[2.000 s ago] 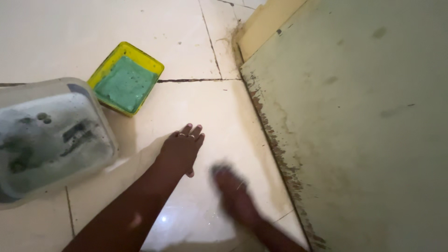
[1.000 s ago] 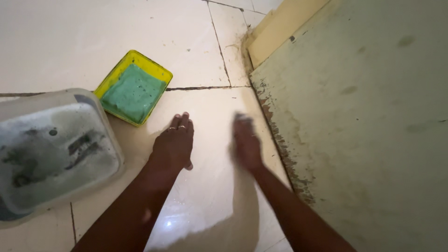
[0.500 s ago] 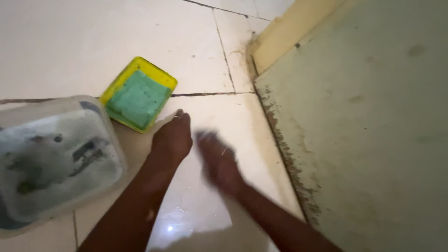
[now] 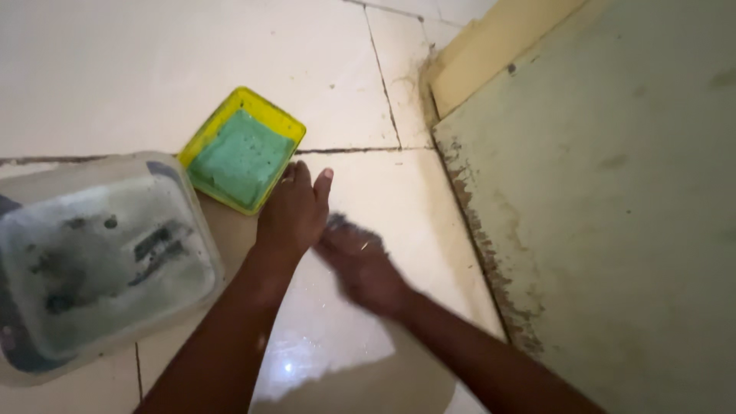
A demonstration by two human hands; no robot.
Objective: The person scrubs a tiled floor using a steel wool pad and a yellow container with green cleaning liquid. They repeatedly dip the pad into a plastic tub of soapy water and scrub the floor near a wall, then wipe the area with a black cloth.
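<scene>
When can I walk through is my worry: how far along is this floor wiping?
Done, it seems: the tile below the hands shines wet. In hand: the right hand, blurred, sweeps on that tile, while the left hand lies flat beside the yellow tray with its green sponge. Left: dark grime lines the wall's foot and the grout line looks dirty.
</scene>
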